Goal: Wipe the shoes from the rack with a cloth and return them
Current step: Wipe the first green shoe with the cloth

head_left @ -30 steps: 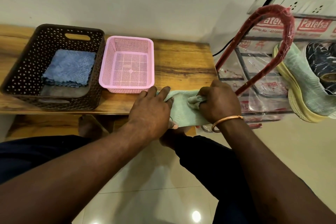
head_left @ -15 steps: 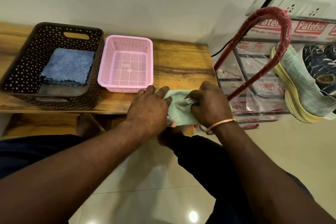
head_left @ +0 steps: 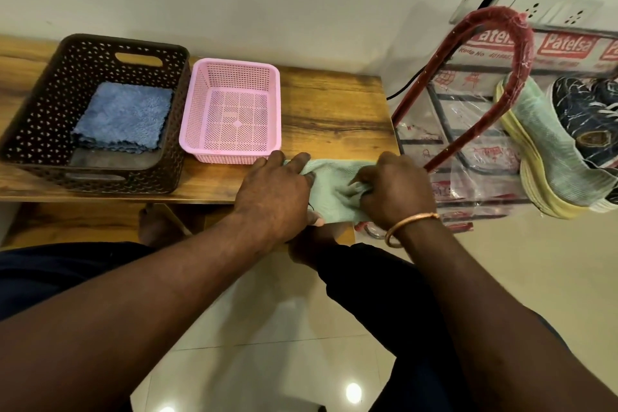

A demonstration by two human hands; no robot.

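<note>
Cloths [head_left: 122,117], blue, folded, lay in brown basket [head_left: 36,104]; pink basket [head_left: 272,104] beside it. Left hand [head_left: 274,192] gripped mint shoe [head_left: 329,177] at table [head_left: 334,104] front edge. Right hand [head_left: 398,187], fingers curled, pressed bunched wiping cloth [head_left: 354,189] onto shoe upper. Wiping judged under way. Next: finish, return shoe beside mate [head_left: 548,144] on rack [head_left: 521,53]. Rack wrap label [head_left: 565,45] read "Patelsa".

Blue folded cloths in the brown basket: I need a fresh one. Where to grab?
Pinch the top blue microfibre cloth at its near edge from straight above: the stack lies flat in the dark brown perforated plastic basket, whose tall walls block sideways reach.
</note>
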